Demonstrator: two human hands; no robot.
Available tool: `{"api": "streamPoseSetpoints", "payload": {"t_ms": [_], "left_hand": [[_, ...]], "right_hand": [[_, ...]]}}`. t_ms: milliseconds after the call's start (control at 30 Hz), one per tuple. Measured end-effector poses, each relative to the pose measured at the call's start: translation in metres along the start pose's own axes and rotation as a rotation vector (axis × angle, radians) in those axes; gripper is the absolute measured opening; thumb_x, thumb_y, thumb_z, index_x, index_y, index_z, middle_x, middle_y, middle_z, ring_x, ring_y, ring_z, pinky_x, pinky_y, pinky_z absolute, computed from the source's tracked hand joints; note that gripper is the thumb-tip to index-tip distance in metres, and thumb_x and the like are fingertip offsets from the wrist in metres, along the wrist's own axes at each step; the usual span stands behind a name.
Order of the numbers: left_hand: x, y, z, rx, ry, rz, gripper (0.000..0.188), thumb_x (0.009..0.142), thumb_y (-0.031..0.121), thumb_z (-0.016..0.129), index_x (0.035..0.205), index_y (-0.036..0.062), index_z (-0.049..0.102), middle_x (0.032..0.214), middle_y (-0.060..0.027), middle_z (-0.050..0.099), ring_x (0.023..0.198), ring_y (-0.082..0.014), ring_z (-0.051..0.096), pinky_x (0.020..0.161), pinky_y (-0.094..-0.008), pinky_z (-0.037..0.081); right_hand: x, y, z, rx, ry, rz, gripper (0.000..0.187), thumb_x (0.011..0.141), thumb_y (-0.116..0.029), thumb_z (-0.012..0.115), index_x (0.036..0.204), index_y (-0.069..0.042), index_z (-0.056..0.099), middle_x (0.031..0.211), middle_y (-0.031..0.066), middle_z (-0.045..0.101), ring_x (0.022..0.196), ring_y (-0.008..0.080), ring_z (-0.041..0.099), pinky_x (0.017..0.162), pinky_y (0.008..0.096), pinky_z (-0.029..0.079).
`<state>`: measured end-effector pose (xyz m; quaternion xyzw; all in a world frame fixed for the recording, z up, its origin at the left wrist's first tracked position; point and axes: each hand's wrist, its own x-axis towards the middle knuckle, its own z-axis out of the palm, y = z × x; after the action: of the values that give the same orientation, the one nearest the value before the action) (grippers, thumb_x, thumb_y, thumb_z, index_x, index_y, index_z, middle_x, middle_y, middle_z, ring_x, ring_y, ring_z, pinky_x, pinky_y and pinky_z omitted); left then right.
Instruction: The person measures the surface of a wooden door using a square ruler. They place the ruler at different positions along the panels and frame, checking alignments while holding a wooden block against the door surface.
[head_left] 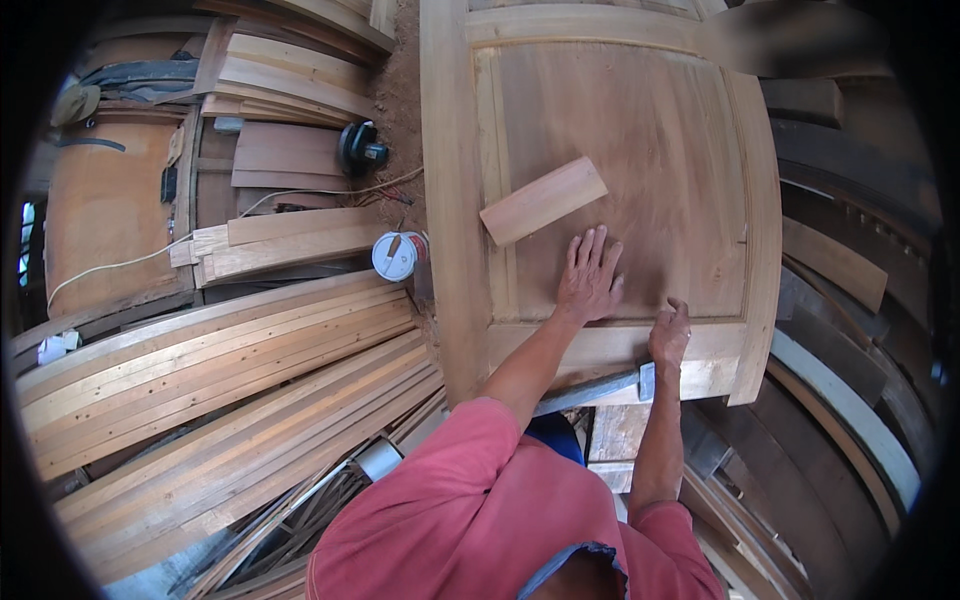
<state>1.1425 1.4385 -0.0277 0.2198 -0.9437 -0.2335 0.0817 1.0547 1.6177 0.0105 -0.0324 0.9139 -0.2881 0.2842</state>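
Note:
A wooden panelled door (455, 200) lies flat in front of me. My left hand (590, 280) rests on its recessed panel (620, 120), palm down with the fingers spread. Just beyond those fingertips a short, pale wooden board (545, 200) lies at a slant, not held. My right hand (670, 330) is closed at the near edge of the panel, by the bottom rail (610, 350). Its fingers are curled in, and I cannot make out whether something small is between them.
Left of the door stand a white-lidded can (395, 257) and a dark teal power tool (360, 150) near a pale cord (110, 272). Long planks (220, 370) are stacked at the left, and more boards (830, 260) at the right. A dark blurred shape (800, 38) shows at top right.

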Motion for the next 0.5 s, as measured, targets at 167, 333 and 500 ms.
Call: {"api": "streamPoseSetpoints", "payload": {"t_ms": [167,333,500], "left_hand": [[0.001,-0.002,0.002,-0.044,0.045,0.045,0.068,0.087,0.037,0.065,0.145,0.0067,0.048,0.161,-0.0279,0.03,0.15,-0.0428,0.026,0.123,-0.0572,0.016],[-0.003,-0.014,-0.006,-0.07,0.082,0.103,0.07,0.087,0.038,0.066,0.147,0.0062,0.046,0.161,-0.0292,0.03,0.151,-0.044,0.023,0.123,-0.0578,0.014],[-0.04,-0.039,-0.051,-0.108,-0.211,0.109,0.078,0.087,0.036,0.068,0.151,0.0028,0.039,0.162,-0.0303,0.026,0.154,-0.0466,0.014,0.124,-0.0611,0.007]], "right_hand": [[-0.035,0.009,0.029,-0.147,0.07,-0.18,0.05,0.093,-0.015,0.065,0.139,0.0,0.052,0.128,0.0272,0.063,0.115,0.0428,0.061,0.101,0.0504,0.048],[-0.067,-0.008,0.057,-0.587,-0.002,-0.216,0.077,0.092,-0.033,0.068,0.155,-0.001,0.037,0.154,0.0283,0.041,0.137,0.0462,0.039,0.112,0.0559,0.037],[-0.072,-0.012,0.069,-0.683,-0.008,-0.137,0.091,0.091,-0.044,0.07,0.159,-0.002,0.028,0.164,0.0281,0.023,0.144,0.0465,0.028,0.116,0.0575,0.032]]}}
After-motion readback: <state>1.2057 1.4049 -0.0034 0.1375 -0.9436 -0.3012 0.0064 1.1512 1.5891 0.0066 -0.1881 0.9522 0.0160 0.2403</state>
